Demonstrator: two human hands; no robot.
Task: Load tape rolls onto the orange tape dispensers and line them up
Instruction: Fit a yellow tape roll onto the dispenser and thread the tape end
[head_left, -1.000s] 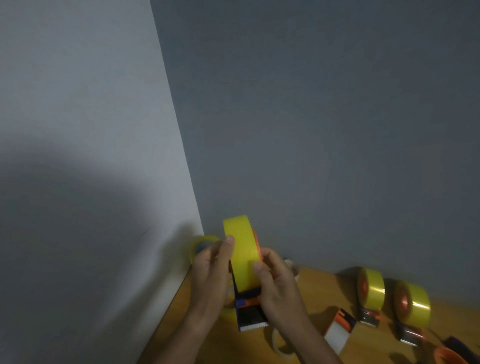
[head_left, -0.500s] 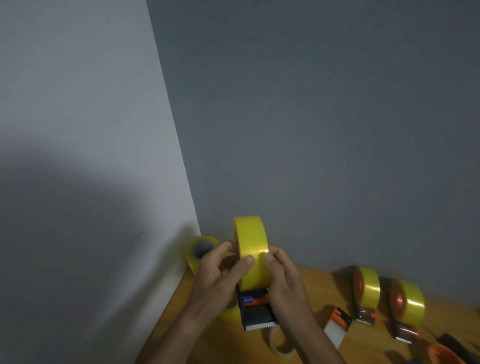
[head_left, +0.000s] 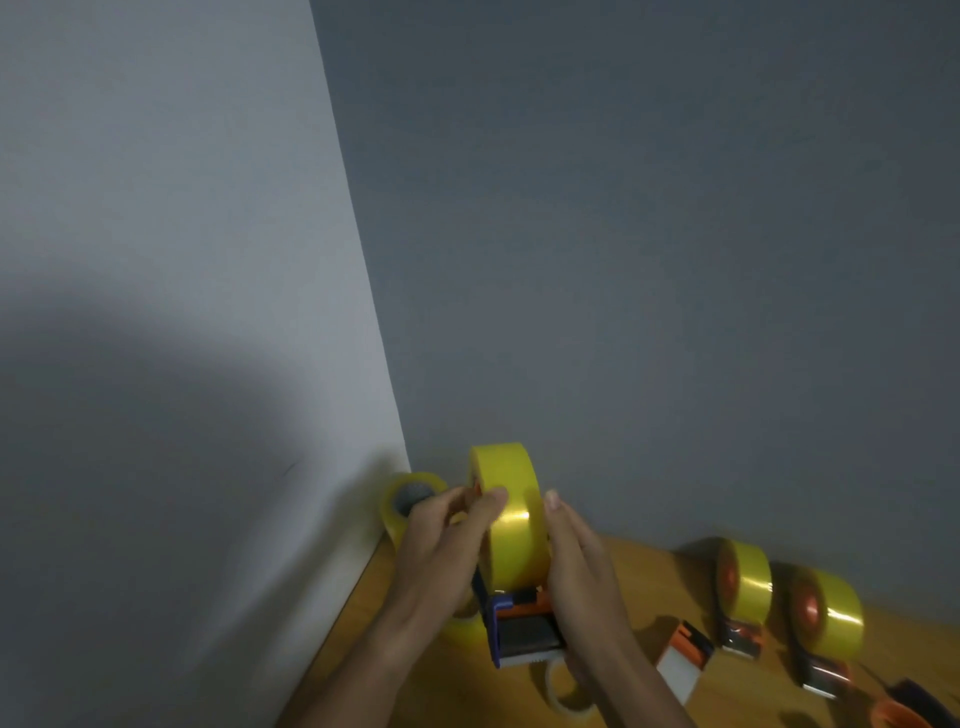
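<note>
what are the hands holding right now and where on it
Both hold the tape dispenser loaded with a yellow tape roll. The left hand pinches the roll's left side near the hub; the right hand grips the right side.

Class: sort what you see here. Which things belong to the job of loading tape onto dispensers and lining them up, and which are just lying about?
Job:
- yellow roll on the held dispenser, between left hand and right hand
- two loaded dispensers
- spare roll in the corner

Lying about:
- small box
- empty tape core
</note>
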